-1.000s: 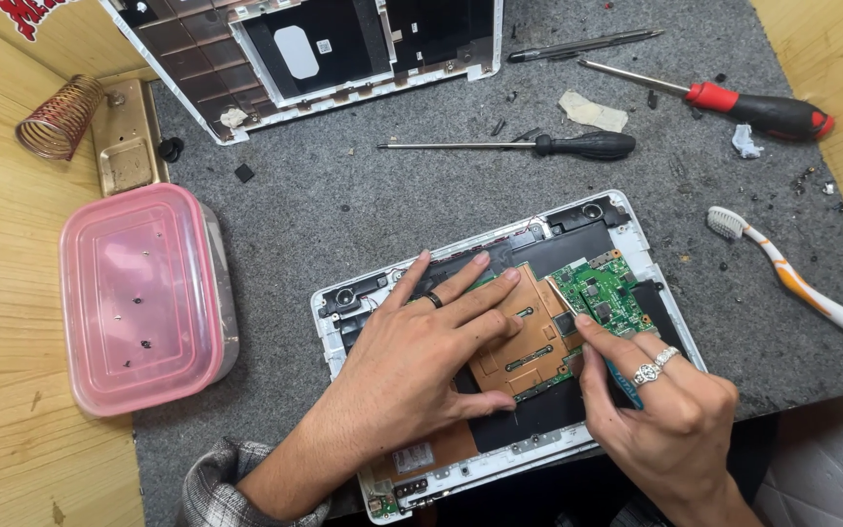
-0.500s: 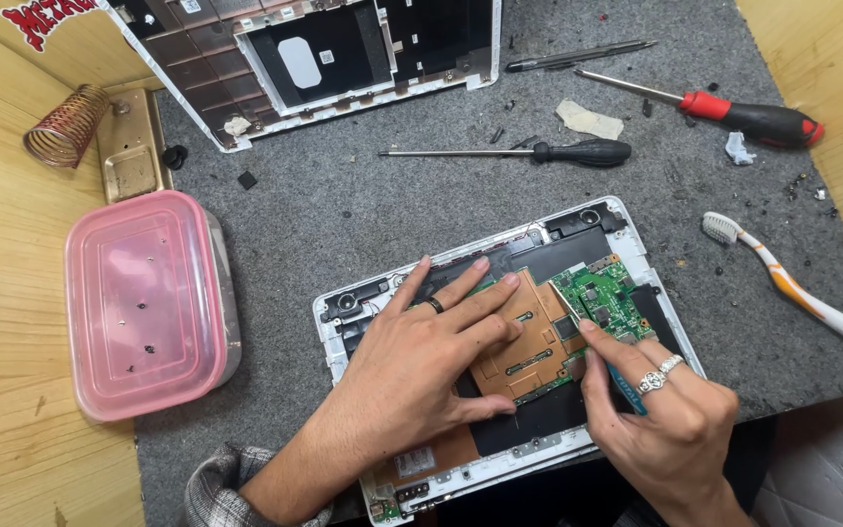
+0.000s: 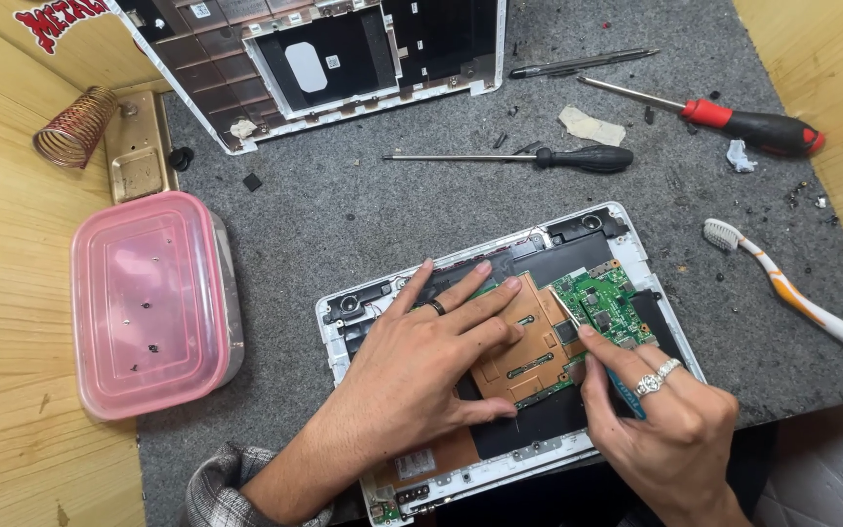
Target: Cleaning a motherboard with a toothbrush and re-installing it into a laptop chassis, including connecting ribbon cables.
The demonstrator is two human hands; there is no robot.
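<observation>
hands [image 3: 539, 390] on opened tablet [image 3: 509, 361], pink box [image 3: 153, 303]

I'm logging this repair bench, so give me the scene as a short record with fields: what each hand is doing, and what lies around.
left hand: pressed flat on the copper-coloured sheet inside the opened device
right hand: holds a thin blue tool at the edge of the green circuit board
surface: grey felt mat
left of device: pink box
above: black screwdriver, red screwdriver, removed back cover
right: toothbrush
</observation>
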